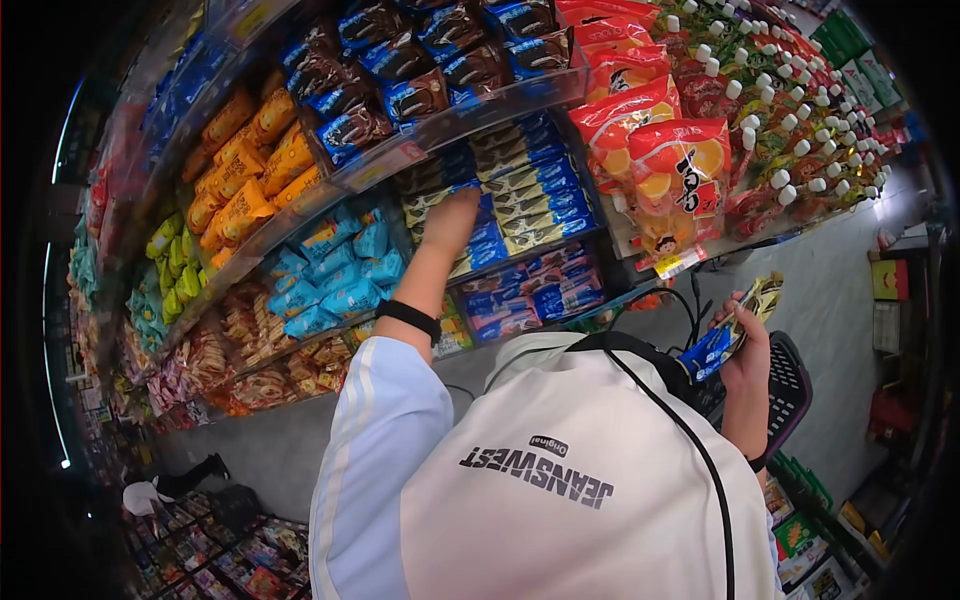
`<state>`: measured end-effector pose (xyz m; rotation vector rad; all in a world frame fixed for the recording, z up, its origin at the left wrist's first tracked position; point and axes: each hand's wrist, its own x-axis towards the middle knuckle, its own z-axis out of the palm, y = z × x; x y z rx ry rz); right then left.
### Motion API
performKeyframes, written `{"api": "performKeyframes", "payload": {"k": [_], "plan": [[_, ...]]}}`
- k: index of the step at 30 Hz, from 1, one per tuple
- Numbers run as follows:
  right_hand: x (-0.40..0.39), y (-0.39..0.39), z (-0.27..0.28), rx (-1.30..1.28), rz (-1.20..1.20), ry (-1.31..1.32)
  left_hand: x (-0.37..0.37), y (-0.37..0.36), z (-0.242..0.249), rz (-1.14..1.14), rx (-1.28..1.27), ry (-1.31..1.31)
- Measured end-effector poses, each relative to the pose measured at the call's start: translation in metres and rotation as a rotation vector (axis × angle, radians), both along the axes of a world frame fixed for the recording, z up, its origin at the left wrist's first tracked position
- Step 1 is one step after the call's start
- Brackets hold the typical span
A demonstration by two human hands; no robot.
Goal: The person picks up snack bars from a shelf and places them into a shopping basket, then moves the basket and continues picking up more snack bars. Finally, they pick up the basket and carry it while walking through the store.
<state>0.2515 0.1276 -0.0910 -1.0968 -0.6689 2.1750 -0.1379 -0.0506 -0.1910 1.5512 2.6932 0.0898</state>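
My left hand (pixel 452 220) reaches into a shelf compartment of blue-and-gold wrapped snack packets (pixel 535 205). It rests on or just above them, its fingers turned down and mostly hidden from me. A black band circles that wrist. Off to the right, my right hand (pixel 746 350) is closed around snack packets (pixel 722 345) with blue and gold wrappers, held tilted in front of my body. How many it holds I cannot make out.
Above that compartment lie dark blue chocolate snack packs (pixel 415 95). Orange packs (pixel 240 185) and light-blue packs (pixel 335 260) fill bins leftward. Red candy bags (pixel 680 185) hang at right, beside white-capped packages (pixel 790 120). A dark basket (pixel 790 390) is near my right forearm.
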Motion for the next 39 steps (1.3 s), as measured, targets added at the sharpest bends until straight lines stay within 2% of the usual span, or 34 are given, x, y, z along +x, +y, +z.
{"api": "performKeyframes", "payload": {"k": [7,10,13,16,19,25,28,31,33,36,37,39], "plan": [[0.004,0.0,0.002,0.003,-0.036,-0.022,-0.009,0.001,0.012,0.105,-0.084,-0.088],[0.006,0.0,0.0,0.001,-0.04,-0.031,-0.001,0.026,0.015,-0.112,0.111,-0.072],[0.004,-0.001,0.0,0.007,-0.033,-0.039,0.019,0.061,0.02,-0.297,0.064,-0.073],[0.004,-0.002,0.004,0.024,-0.049,-0.059,0.015,0.082,0.002,-0.288,-0.011,-0.004],[0.009,-0.003,0.003,0.035,-0.065,-0.066,0.011,0.088,-0.004,-0.136,-0.006,0.054],[0.023,-0.002,-0.008,0.018,-0.063,-0.045,0.007,0.082,-0.015,-0.167,0.095,0.161],[0.022,-0.002,-0.009,0.011,-0.063,-0.039,0.016,0.069,0.0,-0.259,0.185,0.106],[0.019,-0.002,-0.005,0.01,-0.063,-0.027,0.047,0.045,0.032,-0.208,0.137,-0.081],[0.007,-0.005,0.002,0.0,-0.055,-0.041,0.07,0.035,0.048,-0.269,0.247,-0.236],[-0.01,-0.007,0.002,-0.027,0.096,0.046,0.111,0.031,0.08,-0.421,0.366,-0.479],[-0.016,-0.006,0.001,-0.009,0.211,0.147,0.125,0.032,0.093,-0.479,0.399,-0.531],[-0.035,-0.01,0.008,-0.043,0.259,0.119,0.149,0.037,0.114,-0.599,0.468,-0.645]]}}
